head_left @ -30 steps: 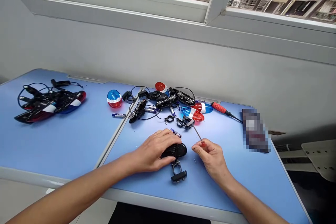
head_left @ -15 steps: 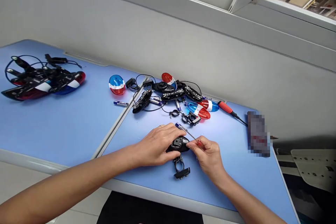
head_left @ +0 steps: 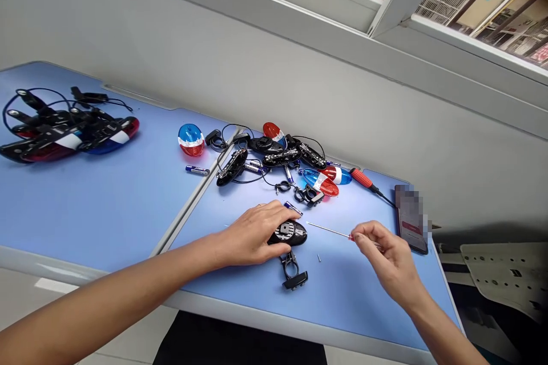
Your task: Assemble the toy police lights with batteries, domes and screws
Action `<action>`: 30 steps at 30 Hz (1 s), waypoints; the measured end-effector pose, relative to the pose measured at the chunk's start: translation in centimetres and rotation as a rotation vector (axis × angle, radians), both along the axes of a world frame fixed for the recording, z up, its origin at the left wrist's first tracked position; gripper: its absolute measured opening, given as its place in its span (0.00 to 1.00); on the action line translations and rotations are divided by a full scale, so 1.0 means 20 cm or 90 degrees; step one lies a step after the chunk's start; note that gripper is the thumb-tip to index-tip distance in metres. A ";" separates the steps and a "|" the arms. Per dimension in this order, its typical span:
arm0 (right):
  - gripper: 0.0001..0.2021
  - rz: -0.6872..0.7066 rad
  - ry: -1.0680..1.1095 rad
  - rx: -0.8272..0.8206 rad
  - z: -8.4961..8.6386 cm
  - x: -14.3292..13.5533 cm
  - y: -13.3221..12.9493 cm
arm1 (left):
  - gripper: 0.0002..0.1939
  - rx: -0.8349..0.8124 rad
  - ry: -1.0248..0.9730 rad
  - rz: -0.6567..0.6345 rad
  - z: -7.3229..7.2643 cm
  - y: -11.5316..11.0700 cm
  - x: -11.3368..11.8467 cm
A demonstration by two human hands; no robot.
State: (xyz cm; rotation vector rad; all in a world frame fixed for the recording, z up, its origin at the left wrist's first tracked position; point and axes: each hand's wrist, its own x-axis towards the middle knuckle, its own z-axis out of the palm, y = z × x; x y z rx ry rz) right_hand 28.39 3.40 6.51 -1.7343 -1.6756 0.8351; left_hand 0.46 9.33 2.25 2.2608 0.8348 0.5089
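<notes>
My left hand (head_left: 259, 235) rests on the table with thumb and fingers gripping the left end of a black oval bike-light housing (head_left: 294, 232). Part of that housing is hidden under the fingers. A round clamp with a black button piece (head_left: 295, 280) lies just below it. To the right, my right hand (head_left: 387, 259) pinches the red handle of a thin screwdriver (head_left: 329, 230), its metal tip pointing left and apart from the housing. On the tabletop between the hands lies a small screw (head_left: 319, 258). A battery (head_left: 293, 209) sits by my left fingertips.
Behind my hands are black housings (head_left: 280, 157) with wires, batteries and red-and-blue lens covers (head_left: 321, 181). A larger red-handled screwdriver (head_left: 362, 178) and a phone (head_left: 411, 222) lie at the right. Several light units (head_left: 64, 134) are piled far left. A wall borders the table's back.
My right hand has moved right with the screwdriver, away from the housing. The left hand keeps its hold, and more of the housing and the loose screw now show.
</notes>
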 end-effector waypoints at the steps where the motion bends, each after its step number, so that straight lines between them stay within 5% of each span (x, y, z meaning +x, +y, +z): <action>1: 0.16 0.008 -0.021 -0.006 0.02 0.02 -0.02 | 0.24 0.002 -0.002 -0.001 0.00 0.00 0.00; 30: 0.15 0.134 -0.143 -0.003 0.09 -0.02 -0.05 | 0.24 -0.009 0.009 -0.013 0.00 -0.01 0.01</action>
